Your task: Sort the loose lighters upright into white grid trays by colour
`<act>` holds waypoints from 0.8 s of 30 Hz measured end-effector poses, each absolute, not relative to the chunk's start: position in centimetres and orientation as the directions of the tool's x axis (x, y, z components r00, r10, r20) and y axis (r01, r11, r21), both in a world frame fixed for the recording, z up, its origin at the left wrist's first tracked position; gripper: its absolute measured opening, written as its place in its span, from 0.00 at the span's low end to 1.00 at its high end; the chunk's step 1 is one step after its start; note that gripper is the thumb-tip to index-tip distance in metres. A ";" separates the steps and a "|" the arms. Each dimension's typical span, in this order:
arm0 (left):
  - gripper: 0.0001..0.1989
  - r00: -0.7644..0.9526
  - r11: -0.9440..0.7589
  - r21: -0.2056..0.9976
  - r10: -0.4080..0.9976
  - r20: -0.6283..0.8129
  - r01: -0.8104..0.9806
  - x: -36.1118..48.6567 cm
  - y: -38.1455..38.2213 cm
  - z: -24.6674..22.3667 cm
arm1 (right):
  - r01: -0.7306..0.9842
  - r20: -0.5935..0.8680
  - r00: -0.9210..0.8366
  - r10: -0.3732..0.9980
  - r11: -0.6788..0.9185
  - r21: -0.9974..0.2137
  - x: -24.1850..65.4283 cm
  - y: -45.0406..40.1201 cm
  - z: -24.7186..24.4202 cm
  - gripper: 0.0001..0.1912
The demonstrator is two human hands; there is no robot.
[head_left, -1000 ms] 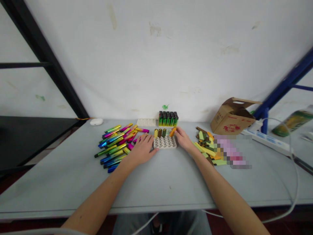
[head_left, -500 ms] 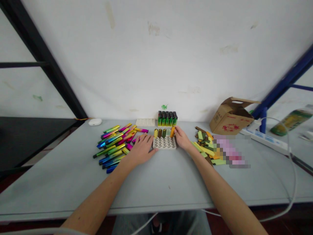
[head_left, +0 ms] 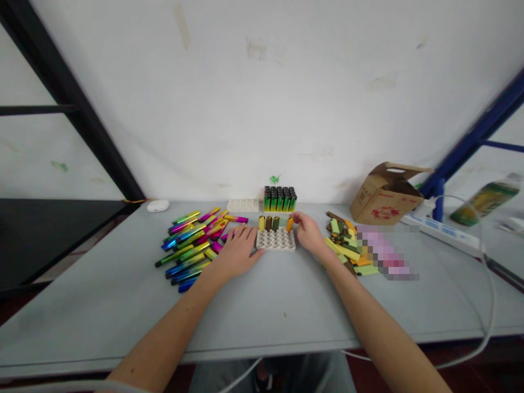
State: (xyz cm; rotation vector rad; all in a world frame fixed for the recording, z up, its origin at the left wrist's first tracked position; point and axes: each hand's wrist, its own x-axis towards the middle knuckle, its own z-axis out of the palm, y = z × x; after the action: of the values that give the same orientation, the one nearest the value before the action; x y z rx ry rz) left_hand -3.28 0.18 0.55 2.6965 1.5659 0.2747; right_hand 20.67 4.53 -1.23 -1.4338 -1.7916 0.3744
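Note:
A white tray with a grid of holes (head_left: 275,240) lies at the middle of the table. Along its back row stand a yellow piece (head_left: 261,223), a brown one (head_left: 268,222), a dark green one (head_left: 275,222) and a pale one. At the row's right end an orange piece (head_left: 290,224) leans slightly, and the fingertips of my right hand (head_left: 306,229) are closed on its top. My left hand (head_left: 241,248) lies spread on the table, its thumb and fingers at the tray's left side. Shiny multicoloured tubes (head_left: 192,245) are heaped left of it.
Yellow, green and brown pieces (head_left: 346,248) lie piled at the right, beside a blurred pink item (head_left: 385,251). Behind stand black-and-green cylinders (head_left: 280,200), a second white tray (head_left: 243,206) and an open carton (head_left: 380,202). A power strip (head_left: 446,232) and cable run right; a white case (head_left: 158,206) sits back left.
My right hand has shifted very slightly around the top of the orange piece. My left hand stays where it was. The view has moved a little.

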 end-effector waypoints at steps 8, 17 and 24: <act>0.29 0.487 -0.500 0.089 0.863 0.133 0.861 -3.3 0.0 0.9 | 0.935 0.317 0.291 0.902 -0.198 -0.295 23.3 3.8 1.8 0.24; 0.29 0.480 -0.493 0.110 0.868 0.129 0.863 -3.4 0.0 0.8 | 0.954 0.103 0.284 0.953 -0.270 -0.134 27.3 4.4 1.2 0.25; 0.29 0.479 -0.492 0.093 0.868 0.131 0.866 -3.4 -0.1 0.9 | 0.991 0.152 0.021 0.988 -0.001 -0.134 25.9 4.3 1.2 0.22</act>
State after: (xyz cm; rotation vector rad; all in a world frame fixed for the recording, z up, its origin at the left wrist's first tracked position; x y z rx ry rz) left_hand -3.40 -0.07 0.92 2.6890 1.5764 0.2510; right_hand 25.89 4.29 1.17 -2.0891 -2.0657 -0.0198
